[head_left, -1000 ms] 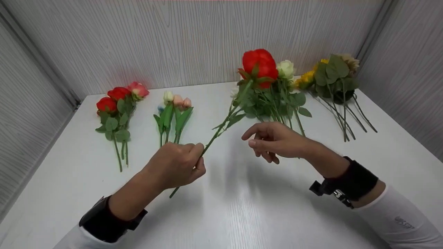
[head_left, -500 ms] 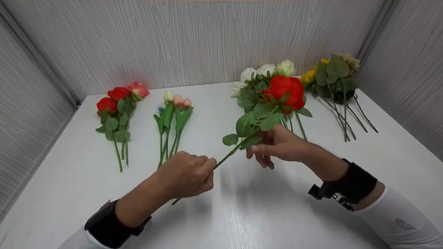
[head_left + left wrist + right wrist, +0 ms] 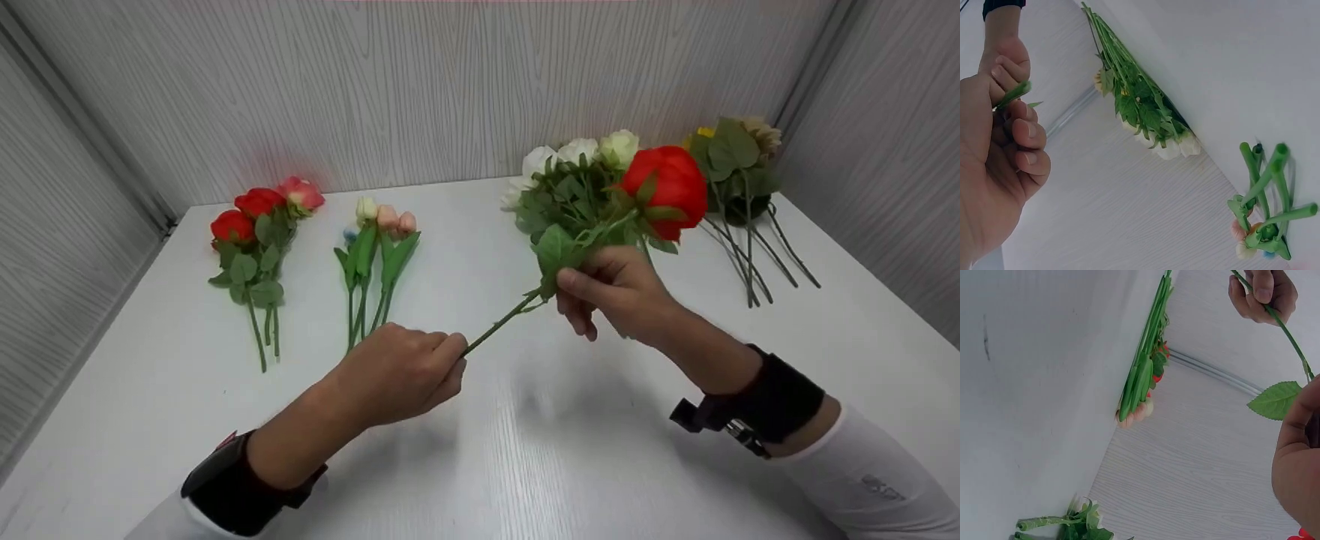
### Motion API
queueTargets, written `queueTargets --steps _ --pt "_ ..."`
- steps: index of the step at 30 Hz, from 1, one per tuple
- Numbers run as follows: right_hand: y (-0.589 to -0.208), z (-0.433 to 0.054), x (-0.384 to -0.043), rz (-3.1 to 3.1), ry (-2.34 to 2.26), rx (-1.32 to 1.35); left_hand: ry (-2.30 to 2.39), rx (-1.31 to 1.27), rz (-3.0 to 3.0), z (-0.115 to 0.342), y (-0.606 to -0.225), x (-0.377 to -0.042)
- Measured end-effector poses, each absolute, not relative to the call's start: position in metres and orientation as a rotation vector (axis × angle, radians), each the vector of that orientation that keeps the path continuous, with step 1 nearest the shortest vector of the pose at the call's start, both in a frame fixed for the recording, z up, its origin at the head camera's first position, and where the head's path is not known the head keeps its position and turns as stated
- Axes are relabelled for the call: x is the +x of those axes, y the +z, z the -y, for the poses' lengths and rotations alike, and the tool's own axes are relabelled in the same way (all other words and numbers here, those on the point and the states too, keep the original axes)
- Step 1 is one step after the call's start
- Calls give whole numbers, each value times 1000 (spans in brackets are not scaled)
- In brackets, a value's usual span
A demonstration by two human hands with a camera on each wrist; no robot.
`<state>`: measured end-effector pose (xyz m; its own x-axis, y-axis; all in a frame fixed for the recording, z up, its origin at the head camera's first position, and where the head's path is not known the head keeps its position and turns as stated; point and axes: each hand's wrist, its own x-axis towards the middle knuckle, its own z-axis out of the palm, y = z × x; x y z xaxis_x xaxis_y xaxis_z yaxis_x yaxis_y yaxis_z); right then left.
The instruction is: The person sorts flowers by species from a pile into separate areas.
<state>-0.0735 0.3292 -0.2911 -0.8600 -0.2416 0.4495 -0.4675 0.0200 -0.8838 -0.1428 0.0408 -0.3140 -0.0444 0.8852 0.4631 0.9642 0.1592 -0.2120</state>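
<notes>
A long-stemmed red rose (image 3: 666, 191) is held slantwise above the table, its bloom at the upper right. My left hand (image 3: 405, 375) grips the lower stem with fingers curled round it. Higher up, just under the bloom, my right hand (image 3: 626, 292) pinches the stem among the green leaves (image 3: 555, 251). In the left wrist view the stem's cut end (image 3: 1021, 93) pokes out of the left fist. The right wrist view has one leaf (image 3: 1276, 400) beside the right hand, and the stem (image 3: 1292, 340) running to the left hand.
On the white table (image 3: 510, 480) lie red and pink roses (image 3: 259, 202) at left, tulips (image 3: 386, 217) near the middle, and white roses (image 3: 577, 154) behind the right hand. A bunch with broad leaves (image 3: 731, 146) lies far right. Panel walls (image 3: 420, 90) enclose the back and sides.
The red rose's bloom has swung right and turned, and its stem now slopes lower. My right hand, earlier loose beside it, has taken hold of the upper stem. The left hand keeps its grip.
</notes>
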Motion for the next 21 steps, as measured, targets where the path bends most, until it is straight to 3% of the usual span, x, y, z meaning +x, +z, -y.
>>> queueTargets --steps 13,21 --pt "-284 -344 -82 1767 2030 299 -229 -1612 1910 -41 -314 -146" --pt "-286 -348 -82 1941 2118 391 -195 -1649 1907 -42 -314 -144"
